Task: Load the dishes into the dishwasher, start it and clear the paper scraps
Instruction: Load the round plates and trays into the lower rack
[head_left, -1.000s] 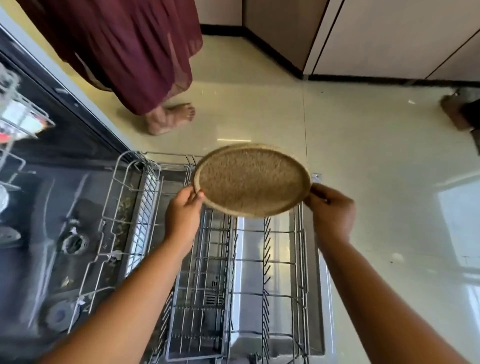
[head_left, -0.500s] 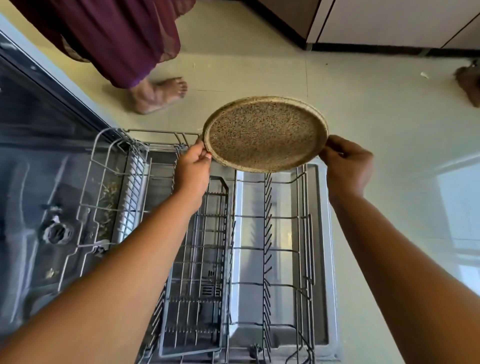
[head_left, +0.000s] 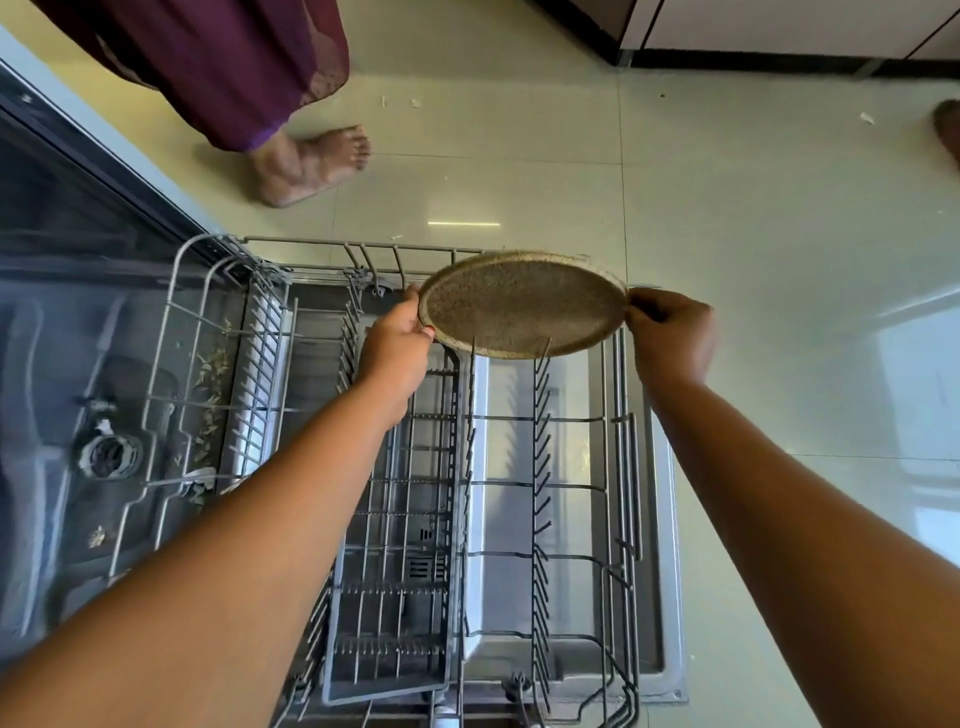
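Over rack (head_left: 540, 488): plate (head_left: 522, 306) between left hand (head_left: 396, 349), right hand (head_left: 670, 338).

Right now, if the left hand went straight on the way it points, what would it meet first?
The plate, whose rim the left hand grips; past that, probably the far rail of the rack, though depth is unclear.

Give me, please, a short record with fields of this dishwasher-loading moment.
rack: lower rack, pulled out over the open door, no dishes seen
plate: speckled brown plate, tilted, near edge dipping into the rack's far end
left hand: grips plate's left rim
right hand: pinches plate's right rim
floor: white scraps on tiles; a bystander's bare foot
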